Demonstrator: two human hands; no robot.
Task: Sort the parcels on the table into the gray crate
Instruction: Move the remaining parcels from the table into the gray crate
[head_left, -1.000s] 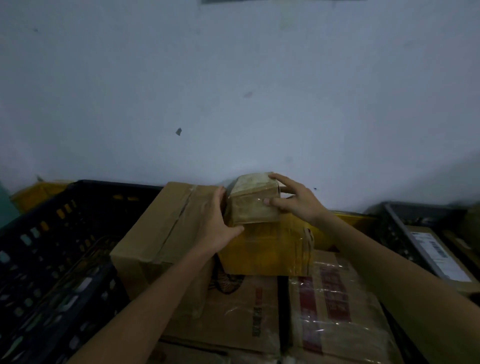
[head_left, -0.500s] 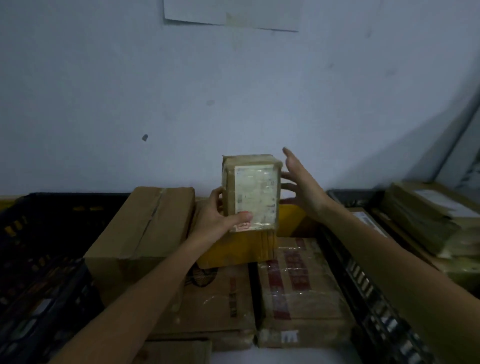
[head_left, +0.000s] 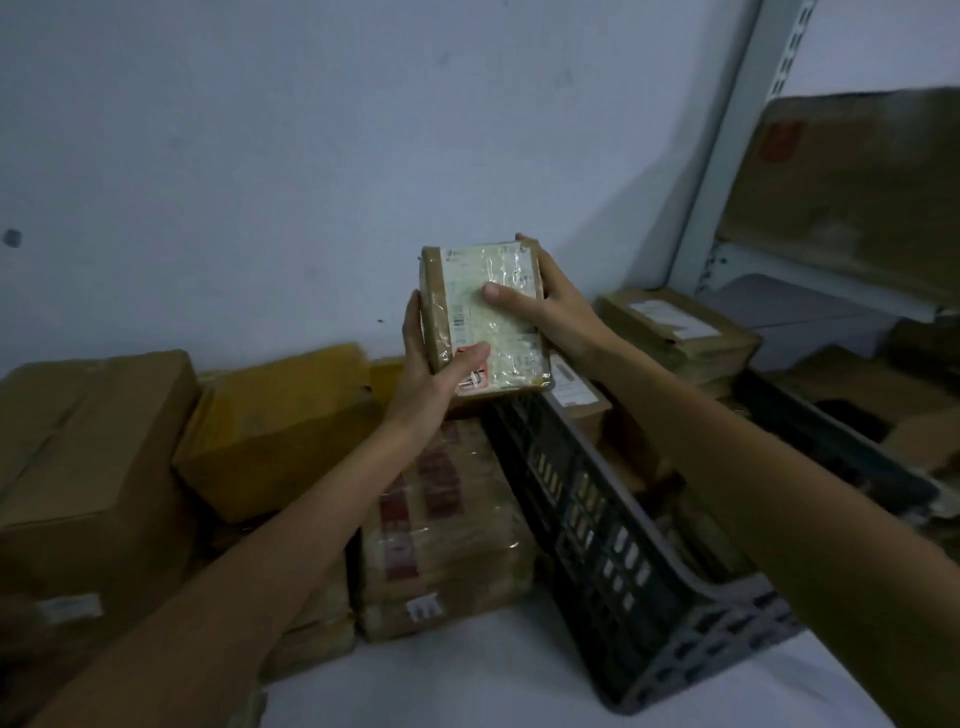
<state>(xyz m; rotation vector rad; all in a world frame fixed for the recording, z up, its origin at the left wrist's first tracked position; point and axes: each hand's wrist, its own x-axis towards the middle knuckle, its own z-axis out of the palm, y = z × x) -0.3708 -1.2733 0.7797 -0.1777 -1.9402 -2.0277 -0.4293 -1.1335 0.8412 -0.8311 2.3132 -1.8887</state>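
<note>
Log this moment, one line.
small taped brown cardboard parcel: aloft | left hand: grips bottom-left | right hand: grips right side | gray slotted plastic crate: below-right

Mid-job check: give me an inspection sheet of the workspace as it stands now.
Surface: white table, showing at the front.
Job's things: small labelled parcel held up, label toward the camera; gray crate below right, with a flat parcel inside; taped parcels, yellow box and large brown box on the table.
Clutter: parcel stack beyond the crate.
Grippers: left hand grips the parcel's lower left; right hand grips its upper right.
Cables: nothing seen.
Surroundings: plain wall; metal shelf upright at right.
</note>
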